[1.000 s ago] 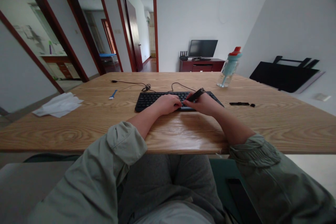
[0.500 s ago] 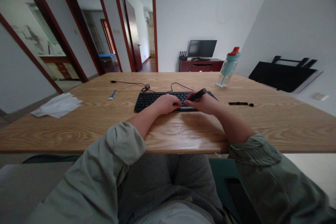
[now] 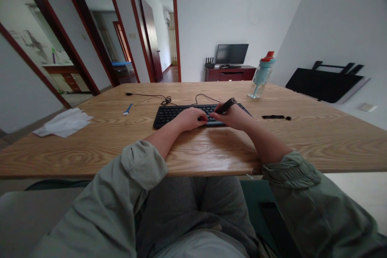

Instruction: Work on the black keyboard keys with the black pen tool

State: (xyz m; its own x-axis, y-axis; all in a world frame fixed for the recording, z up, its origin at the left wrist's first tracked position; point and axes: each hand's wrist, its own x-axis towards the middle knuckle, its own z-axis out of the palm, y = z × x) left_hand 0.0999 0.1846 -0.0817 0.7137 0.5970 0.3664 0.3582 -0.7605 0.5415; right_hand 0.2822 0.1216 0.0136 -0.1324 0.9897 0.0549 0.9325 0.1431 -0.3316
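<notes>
A tabletop of glossy, wavy-grained light brown wood (image 3: 208, 153) carries a flat, oblong black plastic keyboard (image 3: 165, 117), set back from the middle of the near edge; its thin black cable (image 3: 148, 95) loops toward the far edge. Crumpled, soft white sheets (image 3: 65, 123) lie by the left edge, and a clear, rounded bottle with a red and pale blue top (image 3: 260, 78) stands near the far right corner. Against half a second ago, the slim, dark, rod-shaped tool (image 3: 226, 106) tilts slightly steeper, while both hands keep their place on the keyboard. The right hand (image 3: 232, 117) pinches that tool between thumb and fingers, above the keyboard's near right part. The left hand (image 3: 191, 119) curls its fingers at the keyboard's near edge; whether they grip something cannot be told
</notes>
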